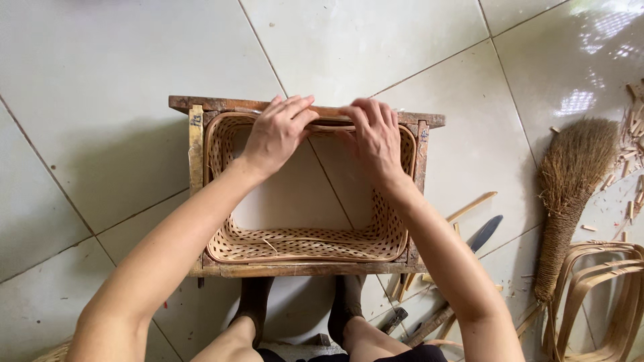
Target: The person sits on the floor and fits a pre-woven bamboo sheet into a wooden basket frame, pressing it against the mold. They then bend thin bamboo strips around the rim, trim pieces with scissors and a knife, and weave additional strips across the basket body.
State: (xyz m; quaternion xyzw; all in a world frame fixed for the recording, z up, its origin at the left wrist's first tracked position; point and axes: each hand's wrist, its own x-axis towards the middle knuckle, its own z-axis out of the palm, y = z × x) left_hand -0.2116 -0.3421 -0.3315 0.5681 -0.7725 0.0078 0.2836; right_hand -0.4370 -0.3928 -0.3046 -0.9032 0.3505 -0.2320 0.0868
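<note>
A bottomless woven bamboo basket wall [305, 243], pale tan with an open lattice weave and rounded corners, is sitting inside a dark, worn rectangular wooden frame [196, 144] that is standing on the white tiled floor [100, 87], which is showing through its open middle. The left hand [278, 133] and right hand [374, 137] are both resting on the far rim, fingers curled down and pinching the thin bamboo rim strip [330, 125]. A straw hand broom [567, 194] and bent bamboo hoops [597, 295] are lying well apart to the right.
</note>
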